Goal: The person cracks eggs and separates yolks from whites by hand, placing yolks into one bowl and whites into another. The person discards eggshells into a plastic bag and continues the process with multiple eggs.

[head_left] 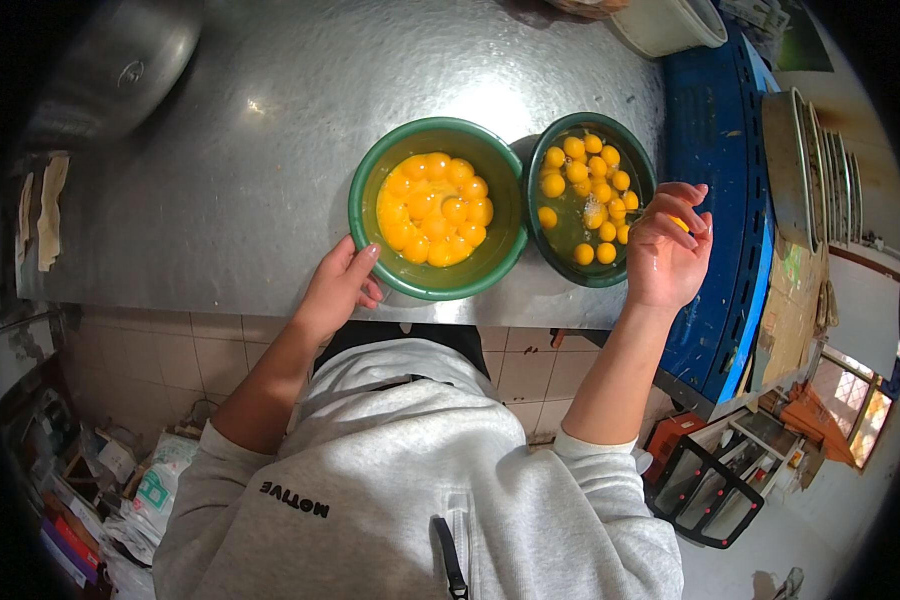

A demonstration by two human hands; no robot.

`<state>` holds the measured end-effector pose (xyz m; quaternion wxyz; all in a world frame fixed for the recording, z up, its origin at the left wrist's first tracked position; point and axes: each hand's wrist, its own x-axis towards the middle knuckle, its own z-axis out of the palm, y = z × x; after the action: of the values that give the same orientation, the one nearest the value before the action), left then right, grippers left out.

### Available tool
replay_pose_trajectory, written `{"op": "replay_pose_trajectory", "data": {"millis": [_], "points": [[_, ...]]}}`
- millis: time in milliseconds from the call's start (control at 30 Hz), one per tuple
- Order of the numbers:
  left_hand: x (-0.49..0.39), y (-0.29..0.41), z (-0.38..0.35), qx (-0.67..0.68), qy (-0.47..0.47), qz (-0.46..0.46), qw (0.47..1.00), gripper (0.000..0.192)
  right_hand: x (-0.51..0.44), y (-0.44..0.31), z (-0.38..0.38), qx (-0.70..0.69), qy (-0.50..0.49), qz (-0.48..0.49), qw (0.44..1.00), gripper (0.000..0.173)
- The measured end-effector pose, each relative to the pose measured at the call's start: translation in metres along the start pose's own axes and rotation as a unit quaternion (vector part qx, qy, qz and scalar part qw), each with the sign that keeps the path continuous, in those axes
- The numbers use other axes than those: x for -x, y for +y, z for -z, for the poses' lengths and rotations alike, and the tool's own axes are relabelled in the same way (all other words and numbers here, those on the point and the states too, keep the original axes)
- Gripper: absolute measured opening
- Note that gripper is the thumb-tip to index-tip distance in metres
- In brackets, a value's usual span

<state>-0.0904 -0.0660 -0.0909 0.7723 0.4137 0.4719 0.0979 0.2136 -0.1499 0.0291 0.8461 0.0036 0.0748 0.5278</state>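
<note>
My left hand (343, 281) grips the near-left rim of a green plastic bowl (366, 259), thumb over the edge. Inside that bowl a cluster of whole egg yolks (436, 225) sits close together. To its right stands a second green bowl (538, 259), where many yolks (576, 172) float apart in clear egg white (562, 236). Over this bowl's right rim is my right hand (667, 259), palm turned up and fingers curled around an egg yolk (679, 223), which shows only partly between them. A wet strand hangs off the fingers towards the bowl.
Both bowls rest near the front edge of a steel table (270, 187). A large metal bowl (127, 71) is at the far left, and a white tub (667, 26) at the back right. A blue metal cabinet (709, 225) borders the right side, with stacked trays (791, 172) beyond it.
</note>
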Motion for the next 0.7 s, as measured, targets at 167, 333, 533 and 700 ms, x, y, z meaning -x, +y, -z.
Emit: {"op": "replay_pose_trajectory", "data": {"millis": [167,333,533,700], "points": [[-0.0005,-0.0011,-0.0001,0.000,0.002,-0.004,1.000,0.031,-0.0015,-0.0048,0.0012,0.072,0.055,-0.033,0.995,0.029],[-0.0011,-0.0028,0.0004,-0.003,0.002,-0.006,1.000,0.030,-0.0014,-0.0079,-0.0016,0.124,0.065,-0.063,0.988,0.029],[-0.0014,-0.0033,-0.0001,-0.002,0.007,-0.011,1.000,0.029,0.0011,-0.0079,-0.0047,0.133,0.050,-0.066,0.988,0.031],[-0.0007,-0.0032,-0.0010,-0.001,0.008,-0.010,1.000,0.029,0.0029,-0.0075,-0.0039,0.114,0.045,-0.059,0.991,0.033]]}}
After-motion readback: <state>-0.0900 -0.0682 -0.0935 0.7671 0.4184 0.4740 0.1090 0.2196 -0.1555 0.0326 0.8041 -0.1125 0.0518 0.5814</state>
